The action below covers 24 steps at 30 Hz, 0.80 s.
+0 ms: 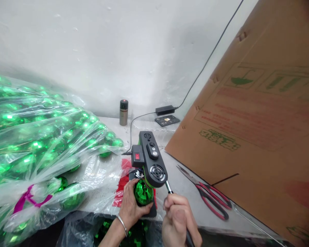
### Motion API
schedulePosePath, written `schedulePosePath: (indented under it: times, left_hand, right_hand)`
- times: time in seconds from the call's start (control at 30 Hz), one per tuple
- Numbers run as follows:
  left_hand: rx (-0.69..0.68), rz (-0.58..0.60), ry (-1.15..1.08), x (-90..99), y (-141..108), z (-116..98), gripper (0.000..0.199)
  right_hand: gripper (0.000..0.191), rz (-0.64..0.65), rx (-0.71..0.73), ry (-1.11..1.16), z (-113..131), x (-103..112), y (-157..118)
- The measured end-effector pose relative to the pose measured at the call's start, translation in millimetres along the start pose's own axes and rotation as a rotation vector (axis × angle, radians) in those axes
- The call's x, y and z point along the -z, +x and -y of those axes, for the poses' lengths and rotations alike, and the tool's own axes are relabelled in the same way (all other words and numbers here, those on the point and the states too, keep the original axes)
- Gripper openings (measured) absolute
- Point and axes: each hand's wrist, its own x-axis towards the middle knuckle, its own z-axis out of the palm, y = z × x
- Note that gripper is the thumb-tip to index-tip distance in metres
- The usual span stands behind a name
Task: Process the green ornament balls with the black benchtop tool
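A shiny green faceted ball (143,192) sits under the front end of a black machine (154,159) with a red switch. Wrapped round the ball's left side and underside are the fingers of my left hand (131,204), which has a silver bangle at the wrist. My right hand (179,218) is closed on the black handle of a metal rod (169,187), just right of the machine's front end. Red material (125,178) lies beneath the machine's base.
Clear plastic bags of green balls (41,137) fill the left. Red-handled scissors (211,199) lie at right, before a large cardboard box (257,113). Behind stand a bottle (124,113), a power adapter (165,109) with cable, and a dark phone-like object (167,120).
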Motion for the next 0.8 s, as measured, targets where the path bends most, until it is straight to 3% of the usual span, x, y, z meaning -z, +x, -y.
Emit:
schedulePosePath:
  times: [0.3, 0.6, 0.7, 0.8]
  left_hand:
    - [-0.025, -0.017, -0.004, -3.2, 1.4, 0.0, 0.075]
    - [-0.043, -0.022, 0.006, -3.7, 2.9, -2.5, 0.075]
    - [-0.028, -0.012, 0.002, -2.8, 6.1, -3.8, 0.077]
    - [-0.018, 0.012, -0.001, -1.7, 4.4, -0.9, 0.079]
  right_hand:
    - [0.044, -0.031, -0.054, 0.046, 3.3, -5.9, -2.3]
    - [0.046, -0.01, -0.002, 0.037, -16.6, 1.0, -25.3]
    - [0.045, 0.033, -0.008, 0.029, -10.6, 5.0, -14.8]
    - [0.041, 0.071, -0.141, 0.025, 7.7, 4.8, 9.1]
